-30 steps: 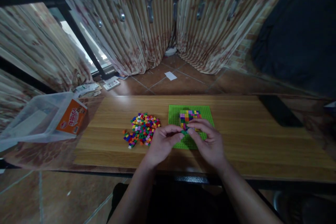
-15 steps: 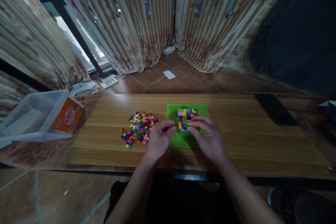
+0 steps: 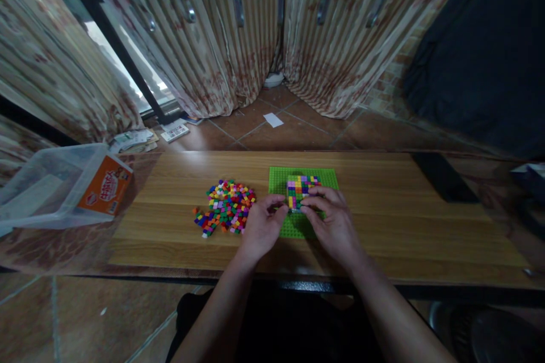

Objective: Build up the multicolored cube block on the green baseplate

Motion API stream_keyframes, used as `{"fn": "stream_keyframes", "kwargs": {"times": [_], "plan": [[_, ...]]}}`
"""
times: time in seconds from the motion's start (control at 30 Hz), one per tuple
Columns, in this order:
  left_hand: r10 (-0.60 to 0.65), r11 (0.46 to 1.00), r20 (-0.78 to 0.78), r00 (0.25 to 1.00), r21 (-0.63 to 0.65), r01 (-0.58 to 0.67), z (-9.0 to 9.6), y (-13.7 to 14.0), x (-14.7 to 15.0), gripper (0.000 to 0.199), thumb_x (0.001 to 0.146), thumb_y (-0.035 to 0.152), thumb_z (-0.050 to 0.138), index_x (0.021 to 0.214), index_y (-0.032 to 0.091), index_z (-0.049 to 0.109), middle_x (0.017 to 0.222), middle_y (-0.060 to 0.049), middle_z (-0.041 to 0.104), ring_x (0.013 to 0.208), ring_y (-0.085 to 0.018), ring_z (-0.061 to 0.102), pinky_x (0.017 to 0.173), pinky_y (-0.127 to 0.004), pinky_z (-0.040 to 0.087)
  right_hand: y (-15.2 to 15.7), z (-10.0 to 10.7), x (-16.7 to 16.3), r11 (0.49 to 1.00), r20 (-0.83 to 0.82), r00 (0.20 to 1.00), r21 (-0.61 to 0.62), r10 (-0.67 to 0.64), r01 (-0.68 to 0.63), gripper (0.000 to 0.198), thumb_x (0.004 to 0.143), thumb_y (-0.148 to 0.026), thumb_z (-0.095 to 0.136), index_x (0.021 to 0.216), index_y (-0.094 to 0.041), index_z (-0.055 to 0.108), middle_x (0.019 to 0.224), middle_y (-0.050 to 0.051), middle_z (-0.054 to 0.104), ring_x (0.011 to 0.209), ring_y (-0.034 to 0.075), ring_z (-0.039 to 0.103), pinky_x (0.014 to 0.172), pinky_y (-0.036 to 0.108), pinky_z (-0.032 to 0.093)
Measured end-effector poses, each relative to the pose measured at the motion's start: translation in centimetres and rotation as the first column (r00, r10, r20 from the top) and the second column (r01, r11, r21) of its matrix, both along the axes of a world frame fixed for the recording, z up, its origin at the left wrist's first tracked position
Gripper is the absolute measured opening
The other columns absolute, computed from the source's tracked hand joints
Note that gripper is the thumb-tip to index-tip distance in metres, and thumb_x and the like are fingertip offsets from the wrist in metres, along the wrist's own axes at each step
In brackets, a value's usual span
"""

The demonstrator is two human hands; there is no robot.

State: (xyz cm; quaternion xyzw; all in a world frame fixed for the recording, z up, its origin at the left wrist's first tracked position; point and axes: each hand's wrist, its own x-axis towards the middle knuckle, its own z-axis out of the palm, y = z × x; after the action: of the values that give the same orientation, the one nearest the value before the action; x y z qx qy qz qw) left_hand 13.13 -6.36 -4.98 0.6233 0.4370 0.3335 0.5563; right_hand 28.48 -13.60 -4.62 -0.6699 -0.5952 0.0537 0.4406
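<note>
Wooden table [image 3: 404, 232], green baseplate [image 3: 276, 180] on it: left hand [image 3: 263, 224] at its near left, right hand [image 3: 335, 220] over its near right, fingertips narrow, any brick between them unclear; loose bricks [image 3: 230, 210] unplaced left of it, multicoloured block [image 3: 298, 186] already built across its middle.

No wording could be read with certainty. The orange label [image 3: 106, 186] on the end of the clear plastic bin [image 3: 80, 164] bore large white characters, apparently Chinese, set at a slant; these were too blurred to transcribe. A small red emblem stood at the label's lower left, its content unclear. The flat white item [image 3: 174, 131] on the floor carried dark print, too small to make out
</note>
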Motion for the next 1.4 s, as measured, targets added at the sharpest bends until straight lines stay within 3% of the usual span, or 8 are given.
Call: {"fn": "stream_keyframes", "kwargs": {"times": [0.43,0.9,1.13,1.4], "plan": [[0.019,0.996,-0.08,0.997,0.089,-0.012,-0.2,-0.5,0.9,0.028,0.084,0.037,0.064,0.102,0.017,0.07,0.089,-0.005,0.073,0.07,-0.014,0.064,0.064,-0.025,0.05,0.2,-0.4,-0.1,0.999,0.214,0.976,0.022,0.043,-0.048,0.021,0.094,-0.021,0.048,0.095,-0.023,0.069,0.107,0.01,0.063,0.102,0.027,0.055,0.092,0.049,0.048],[0.142,0.972,-0.27,0.952,0.22,-0.082,0.6,-1.4,2.3,0.026,0.082,0.026,0.06,0.105,0.019,0.068,0.092,-0.006,0.073,0.071,-0.017,0.065,0.067,-0.029,0.05,0.8,-0.9,0.7,0.992,0.283,0.951,-0.038,0.123,-0.117,0.023,0.094,-0.021,0.045,0.089,-0.021,0.068,0.109,0.011,0.061,0.1,0.028,0.058,0.09,0.048,0.05],[0.116,0.972,-0.27,0.956,0.229,-0.053,0.5,-1.4,2.0,0.024,0.083,0.023,0.059,0.105,0.019,0.066,0.098,-0.006,0.072,0.072,-0.015,0.064,0.067,-0.027,0.049,1.1,-0.4,0.5,0.998,0.119,0.991,-0.021,0.053,-0.051,0.017,0.09,-0.024,0.054,0.082,-0.021,0.069,0.103,0.01,0.063,0.099,0.026,0.062,0.091,0.045,0.051],[0.104,0.98,-0.274,0.956,0.191,-0.052,1.0,-1.1,2.0,0.021,0.085,0.026,0.059,0.103,0.018,0.067,0.093,-0.004,0.071,0.07,-0.014,0.063,0.067,-0.027,0.048,0.8,0.1,0.1,0.998,-0.084,0.994,-0.014,-0.066,0.065,0.008,0.084,-0.026,0.064,0.089,-0.022,0.069,0.108,0.008,0.063,0.103,0.024,0.062,0.095,0.044,0.049]]}}
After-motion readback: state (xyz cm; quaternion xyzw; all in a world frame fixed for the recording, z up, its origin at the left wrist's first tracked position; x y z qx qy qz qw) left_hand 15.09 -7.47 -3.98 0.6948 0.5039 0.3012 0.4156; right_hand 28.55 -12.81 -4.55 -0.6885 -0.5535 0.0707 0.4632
